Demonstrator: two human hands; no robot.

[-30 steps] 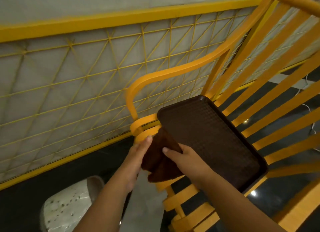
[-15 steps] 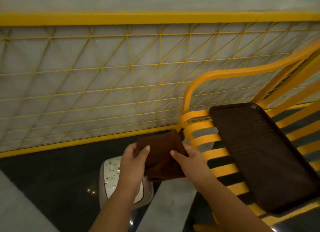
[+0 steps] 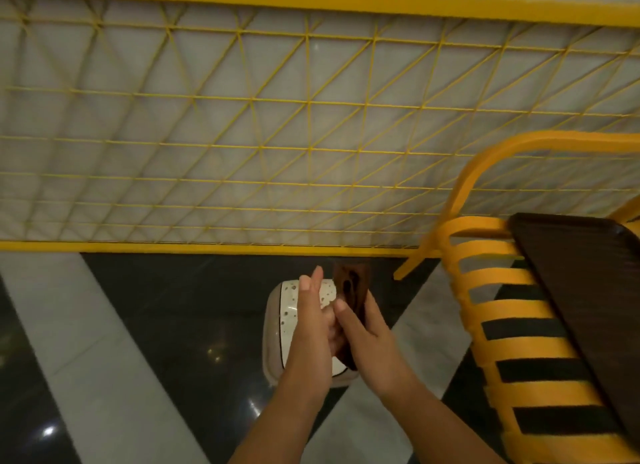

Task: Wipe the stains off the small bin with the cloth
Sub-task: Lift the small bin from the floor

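Note:
The small white bin (image 3: 285, 316), its lid spotted with dark stains, stands on the floor below my hands. A folded brown cloth (image 3: 351, 285) is held upright on edge above the bin's right side. My right hand (image 3: 367, 339) grips the cloth from the right. My left hand (image 3: 311, 321) has its fingers stretched out, pressed against the cloth's lower part from the left. Both hands hide the middle and right part of the lid.
A yellow slatted chair (image 3: 502, 311) stands at the right with a dark brown tray (image 3: 588, 290) on its seat. A yellow wire-mesh fence (image 3: 242, 134) runs across the back. The floor is glossy black (image 3: 156, 325) with pale grey stripes.
The view has swung left and down, so the chair and tray sit further right and the bin is now under my hands. The cloth has turned from flat to upright on edge.

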